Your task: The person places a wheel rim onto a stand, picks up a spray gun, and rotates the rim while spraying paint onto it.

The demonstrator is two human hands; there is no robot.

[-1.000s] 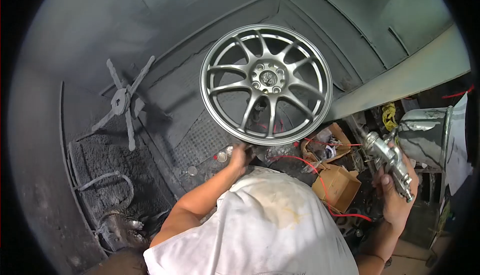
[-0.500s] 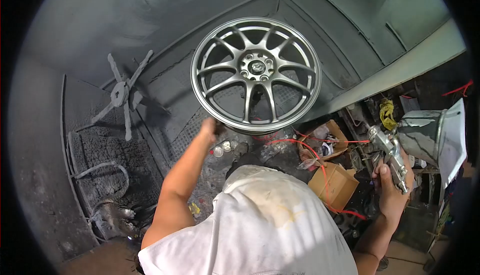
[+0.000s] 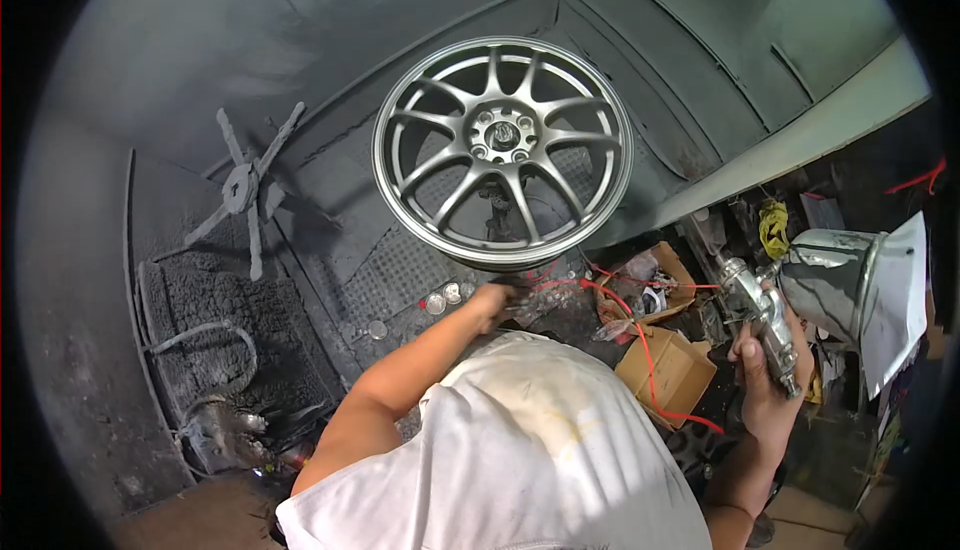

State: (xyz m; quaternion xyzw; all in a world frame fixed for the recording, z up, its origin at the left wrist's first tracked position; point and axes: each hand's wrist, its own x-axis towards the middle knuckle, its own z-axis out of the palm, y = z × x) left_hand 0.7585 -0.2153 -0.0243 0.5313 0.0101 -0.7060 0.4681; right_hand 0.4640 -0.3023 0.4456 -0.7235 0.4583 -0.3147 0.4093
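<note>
A silver multi-spoke wheel rim (image 3: 592, 138) lies face up on a support that is mostly hidden beneath it. My left hand (image 3: 490, 308) is just below the rim's near edge, in front of my body; its fingers are dark and blurred. Off to the right, my right hand (image 3: 768, 375) grips a metal spray gun (image 3: 762, 315). A grey-stained cup (image 3: 822, 280) with a white sheet (image 3: 900, 300) at its far end is beside the gun. The gun is apart from the rim.
A grey spoked stand (image 3: 240, 190) is at the left, above a rough dark mat (image 3: 215, 310). Open cardboard boxes (image 3: 668, 370) and a red hose (image 3: 650, 355) lie right of my body. Grey booth walls (image 3: 350, 10) rise behind the rim.
The rim has turned, so its spokes point differently, and it sits slightly further left. My left hand has moved right from the rim's lower left edge. The spray gun has shifted slightly left and down.
</note>
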